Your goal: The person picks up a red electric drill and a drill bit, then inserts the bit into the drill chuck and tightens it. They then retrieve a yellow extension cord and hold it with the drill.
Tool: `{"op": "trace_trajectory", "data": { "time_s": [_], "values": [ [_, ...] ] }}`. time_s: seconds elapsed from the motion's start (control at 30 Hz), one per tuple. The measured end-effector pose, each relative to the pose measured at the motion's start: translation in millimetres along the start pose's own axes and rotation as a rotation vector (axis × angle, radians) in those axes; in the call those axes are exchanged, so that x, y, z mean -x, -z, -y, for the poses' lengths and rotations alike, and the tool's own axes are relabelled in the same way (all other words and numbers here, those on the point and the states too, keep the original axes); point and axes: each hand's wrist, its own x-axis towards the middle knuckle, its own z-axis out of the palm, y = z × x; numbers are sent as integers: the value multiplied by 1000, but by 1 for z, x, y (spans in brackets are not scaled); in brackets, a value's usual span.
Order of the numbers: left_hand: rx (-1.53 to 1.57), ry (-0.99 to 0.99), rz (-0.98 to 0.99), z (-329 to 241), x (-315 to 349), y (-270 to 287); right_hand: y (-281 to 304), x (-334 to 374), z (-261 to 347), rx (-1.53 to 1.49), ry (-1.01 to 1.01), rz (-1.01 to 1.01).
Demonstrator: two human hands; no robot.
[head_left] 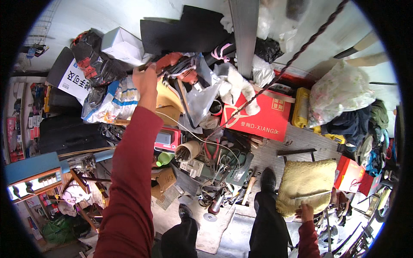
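My left hand (145,81) reaches far forward into a heap of goods, its fingers curled at the edge of an orange-red object (168,61) with black cords (183,66) beside it. What those fingers hold is hidden. At the lower right, my right hand (304,213) rests at the near edge of a yellow fleecy seat cushion (307,182), fingers bent. A thin metal rod (313,194) lies across the cushion just beyond them; I cannot make out what is in the fingers.
Pliers and scissors (221,161) crowd a green tray between my feet and the heap, with a hammer (251,187) near my right shoe. A red box (262,118) lies beyond. A twisted dark cable (297,56) hangs across the view. Bagged goods (342,92) stand right.
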Motion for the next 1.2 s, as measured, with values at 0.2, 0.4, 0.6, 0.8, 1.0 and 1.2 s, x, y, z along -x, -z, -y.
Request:
{"op": "trace_trajectory", "data": {
  "time_s": [0.2, 0.4, 0.6, 0.8, 1.0, 1.2],
  "values": [
    [99, -220, 67, -96, 37, 63, -122, 152, 113, 78, 399, 441],
    [-144, -412, 42, -213, 144, 155, -261, 237, 249, -54, 494, 999],
    [-332, -312, -14, -300, 270, 216, -317, 308, 334, -338, 150, 1279],
    [-592, -488, 264, -355, 404, 274, -263, 360, 269, -419, -286, 1383],
    [-483, -389, 709, -376, 501, 353, -209, 411, 121, -463, -480, 1200],
    [-370, -439, 747, -372, 596, 460, -181, 468, 42, -733, -275, 1268]
  ]
}}
